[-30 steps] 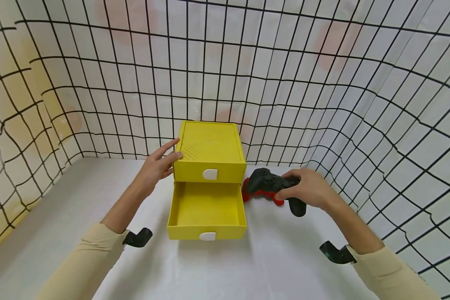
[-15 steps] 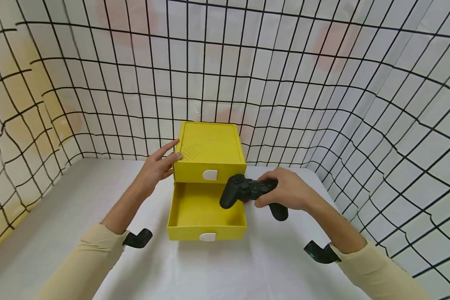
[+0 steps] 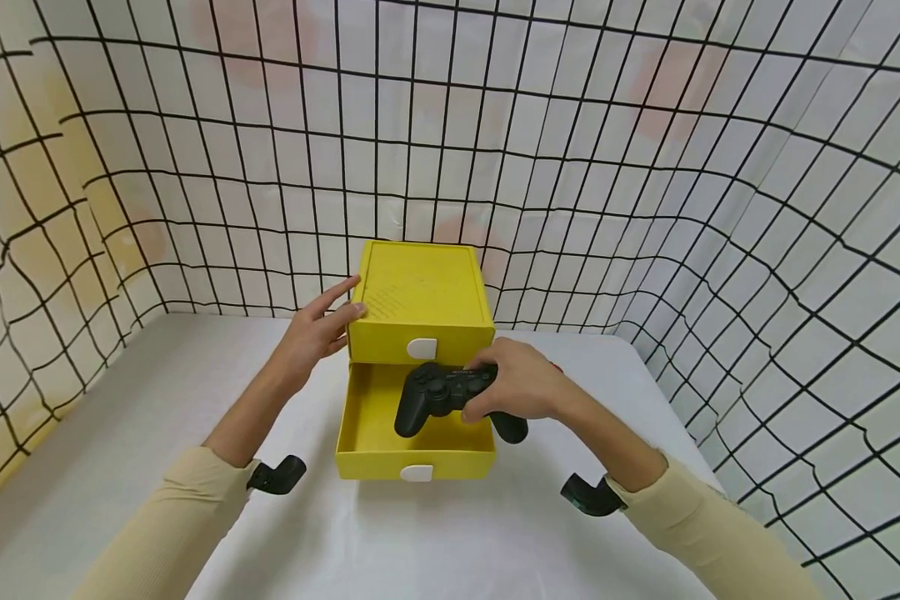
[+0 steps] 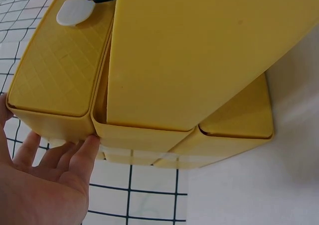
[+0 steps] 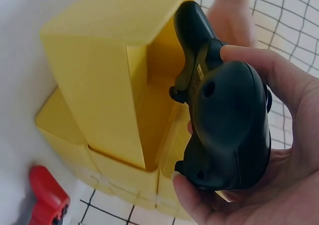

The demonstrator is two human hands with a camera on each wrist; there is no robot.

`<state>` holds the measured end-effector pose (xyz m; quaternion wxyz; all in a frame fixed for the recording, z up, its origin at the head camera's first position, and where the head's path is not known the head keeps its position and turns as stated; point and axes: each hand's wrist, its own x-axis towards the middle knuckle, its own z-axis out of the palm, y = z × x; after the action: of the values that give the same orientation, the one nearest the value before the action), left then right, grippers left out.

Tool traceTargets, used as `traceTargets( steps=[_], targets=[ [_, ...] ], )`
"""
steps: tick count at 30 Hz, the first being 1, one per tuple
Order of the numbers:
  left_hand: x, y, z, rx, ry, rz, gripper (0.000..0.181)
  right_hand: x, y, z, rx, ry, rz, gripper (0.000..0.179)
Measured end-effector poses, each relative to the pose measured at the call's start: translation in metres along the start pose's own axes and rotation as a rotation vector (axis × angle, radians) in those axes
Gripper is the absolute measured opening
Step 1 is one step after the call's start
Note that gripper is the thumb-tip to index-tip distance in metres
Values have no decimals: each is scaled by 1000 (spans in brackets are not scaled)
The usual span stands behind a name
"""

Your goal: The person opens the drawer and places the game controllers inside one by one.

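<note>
the black controller (image 3: 435,397) had just come left from over by the red controller (image 5: 49,197) and was now held above the open lower drawer (image 3: 371,465). right hand (image 3: 519,382) had its fingers clamped round the right half; left hand (image 3: 309,337) hadn't budged, fingers spread against the yellow cabinet (image 3: 426,285) on its left side. mostly lined up with the opening, i'd say, but the right grip overhung.
</note>
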<state>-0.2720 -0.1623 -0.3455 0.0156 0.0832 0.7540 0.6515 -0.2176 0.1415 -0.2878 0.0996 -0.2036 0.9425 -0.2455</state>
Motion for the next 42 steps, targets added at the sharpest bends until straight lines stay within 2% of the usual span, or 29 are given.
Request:
traceTargets(
  steps=[3, 6, 11, 21, 32, 42],
  targets=[
    [-2, 3, 0, -1, -2, 1, 63, 6, -5, 7, 24, 0, -29, 33],
    [-3, 5, -1, -3, -5, 0, 63, 12, -7, 15, 29, 9, -23, 37],
    [-3, 4, -1, -3, -10, -4, 64, 19, -12, 30, 4, 13, -6, 42],
    [-3, 3, 0, -7, -8, 10, 64, 31, -15, 49, -71, 10, -53, 43],
    [-2, 5, 1, -19, -15, 1, 65, 35, -7, 54, -83, -43, -22, 47],
    [-3, 5, 0, -16, -14, -1, 65, 38, -4, 57, -65, -103, -25, 49]
  ],
)
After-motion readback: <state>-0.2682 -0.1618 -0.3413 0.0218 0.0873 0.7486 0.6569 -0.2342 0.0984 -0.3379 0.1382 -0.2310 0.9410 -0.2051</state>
